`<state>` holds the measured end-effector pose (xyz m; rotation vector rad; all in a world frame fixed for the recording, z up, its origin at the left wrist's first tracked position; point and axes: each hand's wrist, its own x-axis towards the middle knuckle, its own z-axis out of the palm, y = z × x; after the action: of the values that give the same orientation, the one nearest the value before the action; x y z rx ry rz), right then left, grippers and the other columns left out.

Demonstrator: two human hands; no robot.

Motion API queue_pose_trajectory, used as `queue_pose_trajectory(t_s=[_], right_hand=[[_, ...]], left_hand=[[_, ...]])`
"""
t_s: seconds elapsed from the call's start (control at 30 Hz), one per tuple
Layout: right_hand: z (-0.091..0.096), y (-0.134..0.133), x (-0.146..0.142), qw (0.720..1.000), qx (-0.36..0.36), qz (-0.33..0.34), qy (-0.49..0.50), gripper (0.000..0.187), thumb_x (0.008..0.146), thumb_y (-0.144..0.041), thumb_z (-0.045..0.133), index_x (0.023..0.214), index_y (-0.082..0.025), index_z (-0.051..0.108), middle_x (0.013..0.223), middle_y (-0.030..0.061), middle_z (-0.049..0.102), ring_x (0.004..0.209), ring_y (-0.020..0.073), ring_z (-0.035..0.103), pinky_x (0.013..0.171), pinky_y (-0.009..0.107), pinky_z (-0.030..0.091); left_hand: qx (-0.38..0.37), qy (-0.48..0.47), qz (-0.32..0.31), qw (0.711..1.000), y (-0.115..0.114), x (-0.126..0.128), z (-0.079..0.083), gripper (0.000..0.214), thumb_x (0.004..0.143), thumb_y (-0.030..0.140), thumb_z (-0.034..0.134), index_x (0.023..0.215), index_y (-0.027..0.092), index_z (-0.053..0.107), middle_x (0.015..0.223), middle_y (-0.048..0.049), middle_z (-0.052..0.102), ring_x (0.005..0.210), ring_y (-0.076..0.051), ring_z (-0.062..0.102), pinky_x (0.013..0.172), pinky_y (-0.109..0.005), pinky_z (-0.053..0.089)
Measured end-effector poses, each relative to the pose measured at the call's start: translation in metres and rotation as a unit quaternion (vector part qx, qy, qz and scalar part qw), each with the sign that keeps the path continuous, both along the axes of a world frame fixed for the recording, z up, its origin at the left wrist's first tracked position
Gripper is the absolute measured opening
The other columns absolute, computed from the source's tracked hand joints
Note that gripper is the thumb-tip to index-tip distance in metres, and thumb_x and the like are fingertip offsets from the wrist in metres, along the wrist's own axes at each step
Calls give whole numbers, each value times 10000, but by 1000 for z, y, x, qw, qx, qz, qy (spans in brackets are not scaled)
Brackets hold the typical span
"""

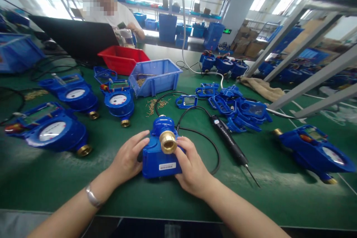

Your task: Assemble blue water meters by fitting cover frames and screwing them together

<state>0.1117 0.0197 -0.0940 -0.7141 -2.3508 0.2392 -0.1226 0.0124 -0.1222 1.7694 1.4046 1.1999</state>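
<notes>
A boxy blue meter with a round brass pipe end [156, 158] is held at the near side of the green tabletop [134, 200]. Its left side is gripped by the half-curled left hand [128, 158], its right by the similarly curled right hand [194, 169]; both forearms [237, 204] are angled inward.

I hold a glossy blue, boxy water-meter body [153, 161] from both sides, just above or resting on the green tabletop [134, 199]; I cannot tell which. Its round, hollow brass pipe end [168, 143] points toward me, the opening bare, beneath a rounded blue hump [163, 123] at the far side. A small white barcode label [167, 166] sits flat on the broad face nearest me, roughly level.
</notes>
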Motion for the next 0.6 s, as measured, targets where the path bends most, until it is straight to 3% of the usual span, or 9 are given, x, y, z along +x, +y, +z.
queue_pose_trajectory(t_s=[0.07,0.1,0.17,0.27,0.4,0.5,0.6], right_hand=[[-8,-2,-2,998,60,-9,8,681,678,-6,462,1338,-58,301,1180,194,375,1213,330,341,989,555,414],[-11,-4,-2,996,83,-13,10,632,696,-7,452,1315,-47,330,1168,195,382,1210,330,352,971,554,435],[-16,-8,-3,994,110,-25,9,519,744,-29,451,1260,-45,389,1165,190,387,1211,328,368,948,544,467],[-21,-14,-5,990,134,-51,7,370,800,-80,480,1170,-70,463,1161,171,396,1215,323,385,933,528,493],[-29,-21,-7,987,146,-71,3,321,806,-80,510,1124,-107,483,1155,142,401,1225,306,387,926,503,511],[-33,-27,-3,991,114,-62,-18,344,810,-104,543,1143,-135,463,1191,135,383,1252,301,366,944,502,497],[-36,-32,7,990,78,-106,-41,417,833,-180,551,1211,-96,398,1260,197,369,1255,319,373,918,480,507]], left_hand=[[-87,-122,61,987,0,3,1,578,591,168,726,1141,207,551,1397,-123,431,1257,-277,438,1083,-425,294],[-152,-192,91,965,-1,6,3,623,597,201,729,1183,197,521,1414,-125,405,1255,-275,439,1081,-415,298],[-282,-296,112,906,-4,14,13,563,668,328,690,1177,154,523,1322,-159,501,1150,-296,534,998,-443,394],[-401,-371,60,835,-9,24,29,424,765,452,583,992,97,631,991,-168,689,864,-296,661,764,-434,523],[-501,-461,24,732,-10,29,37,238,690,305,698,838,120,679,819,-74,736,697,-180,660,644,-264,527],[-520,-461,-9,719,-8,27,33,253,652,290,726,818,104,683,720,-61,725,606,-163,640,558,-237,507],[-500,-470,-30,727,-8,24,28,339,651,263,712,952,114,664,821,-72,733,706,-196,664,655,-279,527]])
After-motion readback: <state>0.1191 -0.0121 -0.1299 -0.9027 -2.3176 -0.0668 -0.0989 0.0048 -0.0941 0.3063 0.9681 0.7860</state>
